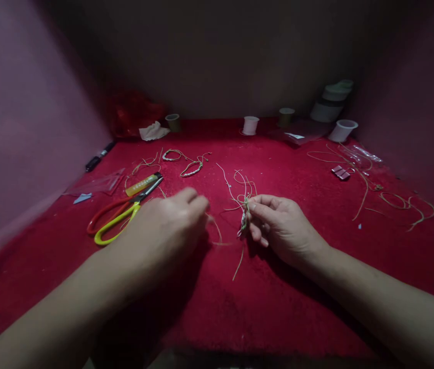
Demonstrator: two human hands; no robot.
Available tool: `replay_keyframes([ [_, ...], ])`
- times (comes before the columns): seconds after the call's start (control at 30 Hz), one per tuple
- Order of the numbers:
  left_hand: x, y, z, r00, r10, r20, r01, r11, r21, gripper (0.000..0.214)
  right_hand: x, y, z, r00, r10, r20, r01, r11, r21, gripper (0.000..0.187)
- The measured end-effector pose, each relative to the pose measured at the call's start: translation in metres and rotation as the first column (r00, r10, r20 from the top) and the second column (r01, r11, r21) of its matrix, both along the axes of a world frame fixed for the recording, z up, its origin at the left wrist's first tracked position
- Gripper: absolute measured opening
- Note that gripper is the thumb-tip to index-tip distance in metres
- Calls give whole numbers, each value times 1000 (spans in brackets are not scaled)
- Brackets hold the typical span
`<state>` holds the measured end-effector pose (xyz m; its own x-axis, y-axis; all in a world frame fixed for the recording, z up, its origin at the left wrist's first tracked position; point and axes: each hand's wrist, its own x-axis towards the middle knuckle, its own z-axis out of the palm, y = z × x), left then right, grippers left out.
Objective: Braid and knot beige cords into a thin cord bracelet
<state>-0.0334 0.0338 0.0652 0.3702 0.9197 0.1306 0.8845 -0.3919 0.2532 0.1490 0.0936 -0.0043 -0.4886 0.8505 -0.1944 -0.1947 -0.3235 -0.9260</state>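
A braided cord bracelet (243, 220) with loose tan and white string ends is pinched between the thumb and fingers of my right hand (278, 218). Its ends fan out above and below the fingers over the red tabletop. To its left, my left hand (178, 215) is curled, its fingers bent and blurred by motion. A thin tan cord (220, 234) trails from beside those fingers; how they grip it is hidden. Scissors (120, 215) with red and yellow handles lie partly behind my left wrist.
Two braided bracelets (192, 169) lie beyond my hands. A yellow lighter (143, 185) rests against the scissors. Spools (251, 125) stand along the back. To the right are loose cords (401, 200) and a binder clip (340, 172). Walls border the red surface (217, 307).
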Motion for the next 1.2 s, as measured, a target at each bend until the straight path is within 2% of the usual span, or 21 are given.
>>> replay_keyframes([
  [0.03, 1, 0, -4, 997, 72, 27, -76, 985, 154, 12, 0, 0, 1, 1000, -3, 8, 3, 1000, 2, 20],
  [0.07, 4, 0, -8, 996, 56, 71, -71, 970, 234, 13, 0, -1, 1, 1000, -8, 15, 8, 1000, 5, 20],
  [0.17, 20, -4, -20, 981, -133, 143, 87, 954, 285, 19, 0, -2, 2, 1000, -16, 24, 16, 999, 31, 21],
  [0.23, 31, -6, -26, 985, -154, 80, 121, 940, 319, 17, 0, -3, 1, 1000, -13, 21, 12, 999, 41, 20],
  [0.43, 39, 3, -40, 988, 69, -136, -10, 919, 395, 26, 0, -3, 0, 1000, -14, 4, 13, 999, 46, 20],
  [0.53, 37, 9, -45, 983, 120, -137, -71, 945, 318, 30, -1, -3, 1, 1000, -15, 25, 14, 998, 60, 22],
  [0.6, 37, 12, -47, 989, 126, -73, -106, 967, 231, 28, -1, -4, 2, 999, -18, 44, 15, 998, 65, 23],
  [0.7, 39, 15, -44, 986, 125, 108, -132, 989, 63, 22, -1, -4, 2, 998, -26, 50, 22, 997, 76, 23],
  [0.77, 38, 15, -35, 951, 140, 276, -107, 986, -130, 21, -1, -4, 2, 998, -31, 54, 26, 996, 85, 23],
  [0.83, 35, 13, -20, 882, 201, 427, -23, 921, -388, 20, 0, -3, 1, 998, -31, 55, 26, 996, 88, 24],
  [0.9, 31, 8, -3, 824, 271, 498, 89, 806, -585, 18, 0, -3, 1, 999, -28, 43, 25, 996, 81, 23],
  [0.93, 28, 5, 5, 810, 268, 521, 133, 781, -610, 16, 0, -3, 1, 999, -27, 34, 24, 997, 73, 22],
  [0.97, 25, 2, 12, 804, 238, 544, 173, 782, -598, 13, 0, -3, 1, 999, -27, 28, 25, 998, 64, 21],
  [1.03, 21, -2, 22, 798, 150, 584, 229, 821, -523, 9, 0, -4, 2, 999, -29, 21, 28, 998, 55, 19],
  [1.1, 18, -5, 25, 783, 90, 616, 266, 846, -462, 10, 0, -4, 3, 999, -31, 14, 31, 998, 48, 17],
  [1.2, 13, -3, 23, 698, 88, 710, 353, 821, -449, 10, 0, -5, 4, 999, -30, 11, 30, 999, 33, 15],
])
